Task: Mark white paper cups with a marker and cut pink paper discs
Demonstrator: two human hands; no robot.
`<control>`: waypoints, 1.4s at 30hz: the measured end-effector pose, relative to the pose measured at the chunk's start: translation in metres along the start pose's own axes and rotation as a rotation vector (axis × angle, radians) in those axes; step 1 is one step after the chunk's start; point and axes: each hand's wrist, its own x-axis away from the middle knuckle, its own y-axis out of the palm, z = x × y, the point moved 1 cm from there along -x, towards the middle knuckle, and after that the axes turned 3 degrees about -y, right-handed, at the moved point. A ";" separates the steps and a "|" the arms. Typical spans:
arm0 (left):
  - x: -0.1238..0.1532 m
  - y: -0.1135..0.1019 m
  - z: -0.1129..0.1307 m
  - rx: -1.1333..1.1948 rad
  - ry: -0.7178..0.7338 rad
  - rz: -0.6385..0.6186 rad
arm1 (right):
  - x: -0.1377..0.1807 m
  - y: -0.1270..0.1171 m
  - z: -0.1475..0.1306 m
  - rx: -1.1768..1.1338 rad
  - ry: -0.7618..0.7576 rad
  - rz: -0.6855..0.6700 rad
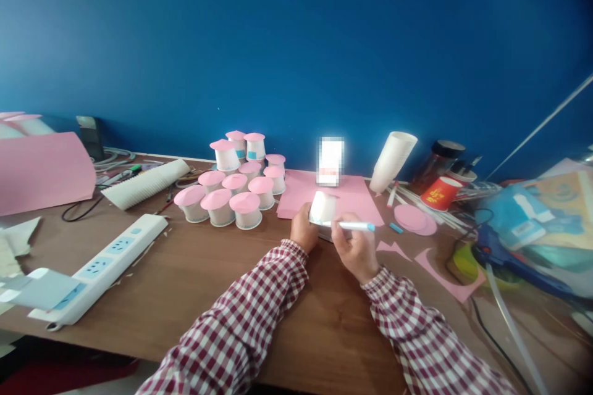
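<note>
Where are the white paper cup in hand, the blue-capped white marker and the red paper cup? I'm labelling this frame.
White paper cup (323, 205), head view, on its side wall.
Blue-capped white marker (353, 226), head view, mid barrel.
Red paper cup (439, 194), head view, printed side.

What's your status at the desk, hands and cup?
Left hand grips white paper cup, tipped on its side. Right hand holds blue-capped pen against cup. Pink sheet lies behind; pink-lidded cups stacked further left, apart.
</note>
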 end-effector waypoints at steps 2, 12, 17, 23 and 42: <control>0.000 0.000 0.000 0.006 0.000 -0.003 | 0.000 0.000 0.000 0.009 0.002 0.008; 0.000 0.002 -0.002 0.029 0.010 -0.014 | 0.000 -0.001 0.003 0.055 0.016 0.050; 0.000 0.002 -0.002 0.008 0.015 -0.015 | 0.000 -0.001 0.004 0.066 0.026 0.052; 0.000 0.001 -0.002 0.007 0.007 -0.005 | 0.000 -0.001 0.004 0.058 0.012 0.048; -0.001 0.002 -0.001 0.037 -0.001 -0.018 | -0.001 -0.003 0.006 0.076 0.028 0.093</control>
